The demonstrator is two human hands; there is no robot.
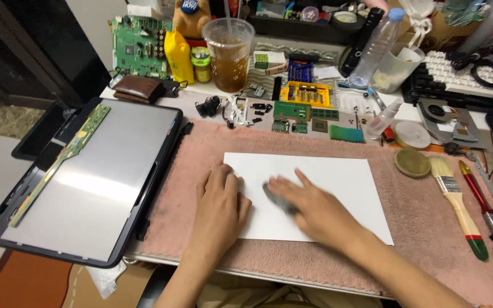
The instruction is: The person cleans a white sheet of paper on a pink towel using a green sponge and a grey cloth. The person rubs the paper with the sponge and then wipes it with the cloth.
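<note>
A white rectangular sheet (338,182) lies on a pink towel (201,154) in front of me. My left hand (219,202) rests flat on the sheet's left part, fingers together. My right hand (309,208) is on the middle of the sheet, blurred, with a small dark grey thing (275,197) under its fingertips. What that dark thing is, I cannot tell.
A dismantled display panel (92,177) with a green strip board (58,162) lies at the left. Two brushes (457,205) and a round tin (412,162) lie at the right. Circuit boards, a screwdriver set (306,94), a drink cup (229,54), a bottle and a keyboard crowd the back.
</note>
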